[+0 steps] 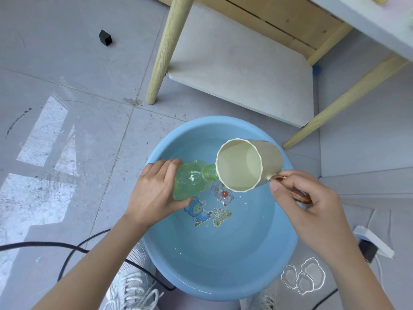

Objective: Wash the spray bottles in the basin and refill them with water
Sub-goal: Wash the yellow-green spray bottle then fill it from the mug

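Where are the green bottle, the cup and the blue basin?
green bottle (190,179): head view, on its clear body.
cup (272,156): head view, on its outer wall.
blue basin (212,121): head view, on its far rim.

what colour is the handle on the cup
Copper-orange handle on the cream cup; head view.

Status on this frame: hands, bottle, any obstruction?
Left hand grips green bottle, uncapped, over basin. Right hand holds cream cup by handle, tipped toward bottle neck. Nothing in the way.
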